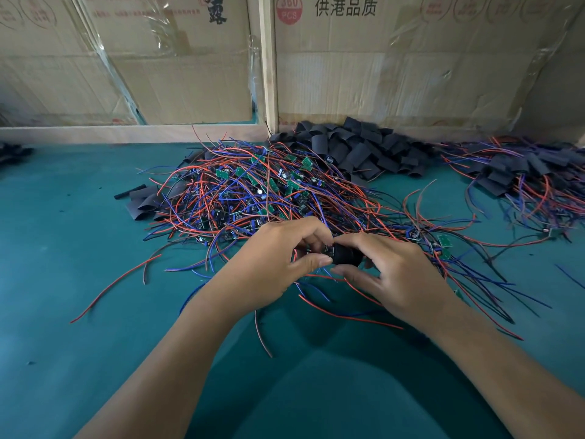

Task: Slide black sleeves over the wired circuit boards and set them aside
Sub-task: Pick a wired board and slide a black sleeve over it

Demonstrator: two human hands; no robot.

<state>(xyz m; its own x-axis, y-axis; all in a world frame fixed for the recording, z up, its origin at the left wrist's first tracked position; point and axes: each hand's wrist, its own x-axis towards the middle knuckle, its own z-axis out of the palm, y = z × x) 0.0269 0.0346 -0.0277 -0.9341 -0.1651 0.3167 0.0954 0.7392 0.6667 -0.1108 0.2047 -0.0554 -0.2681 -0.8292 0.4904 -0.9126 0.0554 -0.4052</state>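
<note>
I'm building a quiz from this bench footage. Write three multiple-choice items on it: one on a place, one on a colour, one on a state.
1. Where is the big pile of loose black sleeves?
A. At the back, against the cardboard boxes
B. At the near table edge
C. Inside an open box

2. What colours are the wires on the heap of circuit boards?
A. Yellow and white
B. Red and blue
C. All green

3. What are the hands doing?
A. Both lie flat on the table
B. Only one holds something
C. Both hold one black sleeve between them

Answers:
1. A, the pile lies at the foot of the cardboard boxes.
2. B, red and blue strands spread over the green table.
3. C, the left hand and right hand pinch the black sleeve from either side.
</note>
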